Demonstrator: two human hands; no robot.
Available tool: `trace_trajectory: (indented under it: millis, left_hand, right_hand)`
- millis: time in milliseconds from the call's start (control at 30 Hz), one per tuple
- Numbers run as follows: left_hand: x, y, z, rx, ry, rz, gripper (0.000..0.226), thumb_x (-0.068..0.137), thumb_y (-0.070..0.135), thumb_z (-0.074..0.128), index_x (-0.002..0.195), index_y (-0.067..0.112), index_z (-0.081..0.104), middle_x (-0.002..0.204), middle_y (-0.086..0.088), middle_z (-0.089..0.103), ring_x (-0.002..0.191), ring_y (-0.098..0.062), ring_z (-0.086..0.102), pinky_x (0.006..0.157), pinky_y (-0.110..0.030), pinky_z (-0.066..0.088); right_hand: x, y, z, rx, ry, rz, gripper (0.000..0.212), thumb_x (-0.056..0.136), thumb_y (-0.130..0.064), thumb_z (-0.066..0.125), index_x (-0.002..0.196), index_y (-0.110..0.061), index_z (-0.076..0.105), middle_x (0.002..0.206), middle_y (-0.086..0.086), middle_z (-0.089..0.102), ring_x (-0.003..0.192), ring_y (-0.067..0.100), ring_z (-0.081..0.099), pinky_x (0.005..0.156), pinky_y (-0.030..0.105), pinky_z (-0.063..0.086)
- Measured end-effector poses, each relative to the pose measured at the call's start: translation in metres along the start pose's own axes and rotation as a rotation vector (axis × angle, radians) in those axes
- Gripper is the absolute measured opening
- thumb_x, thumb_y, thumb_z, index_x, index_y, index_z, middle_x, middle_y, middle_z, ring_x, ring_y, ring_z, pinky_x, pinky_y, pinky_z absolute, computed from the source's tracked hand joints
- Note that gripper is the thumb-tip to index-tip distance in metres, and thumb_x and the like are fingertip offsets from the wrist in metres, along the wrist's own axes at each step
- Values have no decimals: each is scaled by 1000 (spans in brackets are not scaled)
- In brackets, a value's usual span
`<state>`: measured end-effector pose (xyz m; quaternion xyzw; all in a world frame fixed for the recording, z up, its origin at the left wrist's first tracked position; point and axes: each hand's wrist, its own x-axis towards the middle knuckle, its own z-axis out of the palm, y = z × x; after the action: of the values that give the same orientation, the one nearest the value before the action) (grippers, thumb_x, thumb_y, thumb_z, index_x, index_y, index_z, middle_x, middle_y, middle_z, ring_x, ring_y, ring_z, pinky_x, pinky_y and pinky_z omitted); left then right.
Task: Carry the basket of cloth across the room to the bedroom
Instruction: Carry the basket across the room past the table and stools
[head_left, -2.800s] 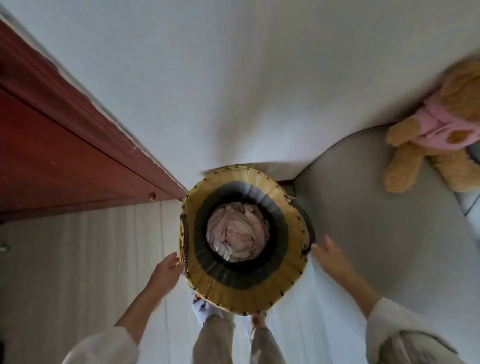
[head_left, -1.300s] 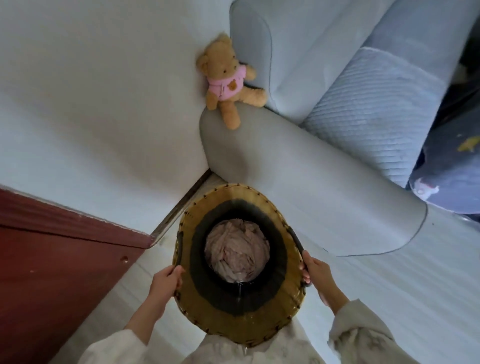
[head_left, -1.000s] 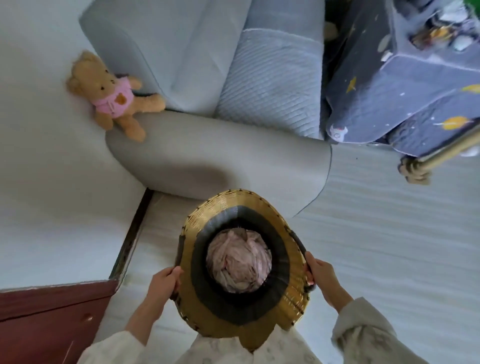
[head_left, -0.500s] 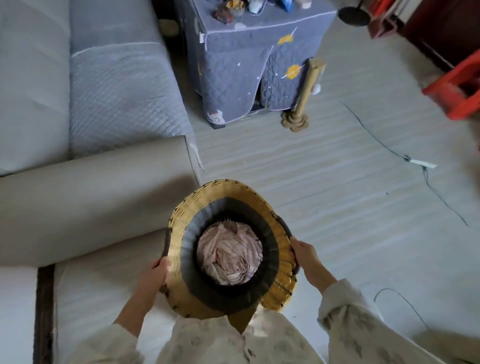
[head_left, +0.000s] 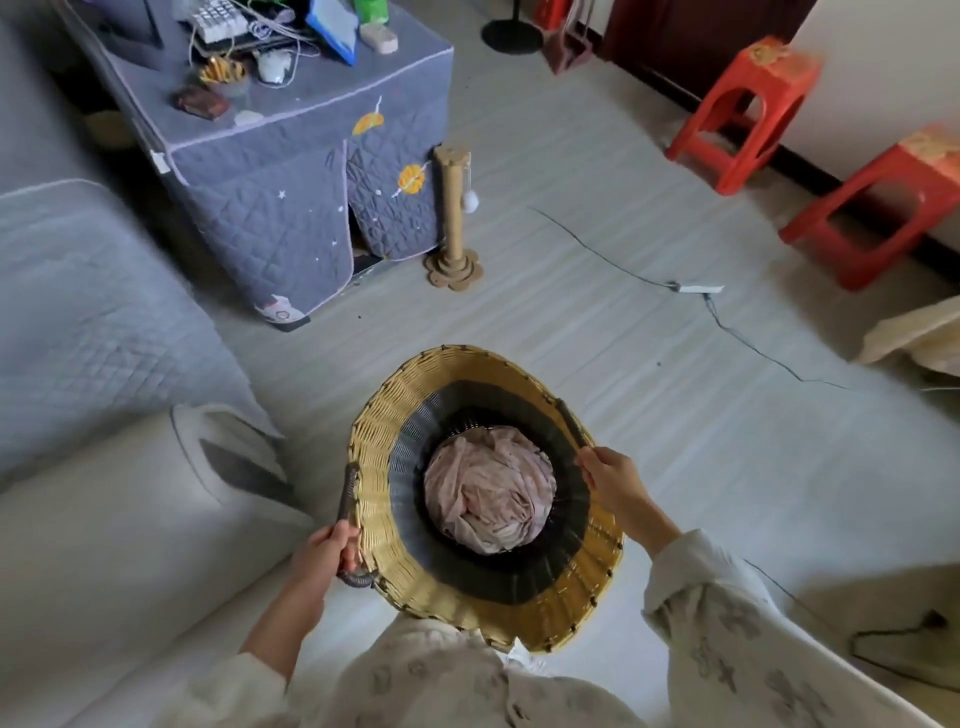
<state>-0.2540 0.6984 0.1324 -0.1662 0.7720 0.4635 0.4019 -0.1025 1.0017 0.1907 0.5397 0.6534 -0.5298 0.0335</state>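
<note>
A round woven basket (head_left: 470, 374), yellow at the rim and dark inside, hangs in front of my body above the floor. Crumpled pale pink cloth (head_left: 488, 488) fills its bottom. My left hand (head_left: 324, 556) is closed around the dark handle on the basket's left side. On the opposite side my right hand (head_left: 610, 475) grips the other dark handle. Both sleeves are pale with a faint pattern.
A grey sofa (head_left: 93, 467) runs along the left. Ahead stands a table under a quilted grey cover (head_left: 291, 171) with clutter on top, and a cat scratching post (head_left: 453, 218) beside it. Two red stools (head_left: 743, 109) (head_left: 872, 208) stand at the right wall. A thin cable (head_left: 675, 286) crosses the floor.
Both hands took hold of the basket's handles and lifted it. I have turned from the wall corner with the teddy bear towards the open room; the table and stools came into view.
</note>
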Motion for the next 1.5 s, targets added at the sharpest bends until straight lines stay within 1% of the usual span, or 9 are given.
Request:
trace_trajectory:
  millis: [100, 433, 700, 933, 1033, 1200, 1333, 1433, 1500]
  left_hand:
    - [34, 48, 38, -23, -44, -11, 31, 96, 22, 40, 78, 6, 59, 45, -2, 48, 56, -22, 42, 62, -32, 35]
    - [118, 214, 140, 125, -121, 18, 26, 93, 18, 48, 74, 7, 62, 33, 2, 54, 54, -21, 45, 69, -36, 38]
    - [158, 331, 232, 197, -108, 73, 24, 92, 14, 47, 74, 6, 60, 34, 1, 50, 38, -15, 46, 54, -29, 36]
    - [186, 424, 311, 249, 30, 109, 25, 94, 16, 45, 83, 3, 63, 54, -11, 50, 52, -23, 44, 56, -30, 36]
    - [197, 458, 336, 216, 43, 131, 28, 93, 15, 45, 76, 2, 64, 46, -9, 49, 50, -24, 44, 59, -33, 38]
    - [225, 528, 361, 96, 67, 180, 36, 94, 15, 44, 63, 4, 58, 51, -13, 49, 54, -25, 45, 70, -34, 39]
    - [253, 576, 396, 74, 49, 193, 34, 94, 16, 44, 64, 8, 58, 55, -14, 46, 57, -23, 42, 66, -32, 36]
    - [282, 609, 419, 53, 42, 181, 37, 94, 16, 45, 61, 6, 56, 51, -12, 46, 56, -23, 41, 68, -34, 38]
    - [308, 637, 428, 21, 35, 156, 36, 94, 18, 45, 63, 5, 59, 46, -6, 47, 54, -24, 42, 71, -35, 39]
  right_hand:
    - [41, -18, -29, -5, 48, 42, 29, 96, -25, 43, 75, -12, 59, 62, -2, 46, 56, 12, 40, 53, 22, 32]
    - [141, -69, -117, -100, 281, 83, 32, 96, -25, 42, 87, -2, 62, 62, 6, 53, 54, 18, 45, 53, 27, 34]
    - [258, -133, -177, 7, 247, 107, 35, 94, -25, 43, 76, 0, 60, 65, 8, 50, 60, 21, 43, 54, 27, 32]
    - [381, -205, -251, 60, 122, 118, 41, 92, -23, 45, 107, 12, 62, 86, 29, 58, 78, 37, 54, 81, 47, 51]
    - [420, -237, -271, 85, 75, 141, 41, 92, -25, 46, 107, 10, 62, 106, 34, 63, 82, 36, 57, 98, 54, 44]
    - [483, -288, -304, 115, 27, 167, 33, 94, -23, 45, 94, 2, 67, 85, 15, 56, 79, 25, 48, 81, 45, 49]
    - [547, -339, -321, 133, 49, 157, 34, 93, -20, 46, 105, 6, 65, 87, 11, 55, 81, 23, 47, 97, 56, 44]
    - [598, -371, -324, 126, 50, 133, 30, 92, -19, 47, 95, 3, 68, 79, 12, 55, 72, 23, 48, 70, 37, 50]
    - [629, -394, -324, 102, 51, 121, 29, 92, -18, 47, 76, -3, 65, 64, 8, 49, 58, 18, 43, 55, 26, 35]
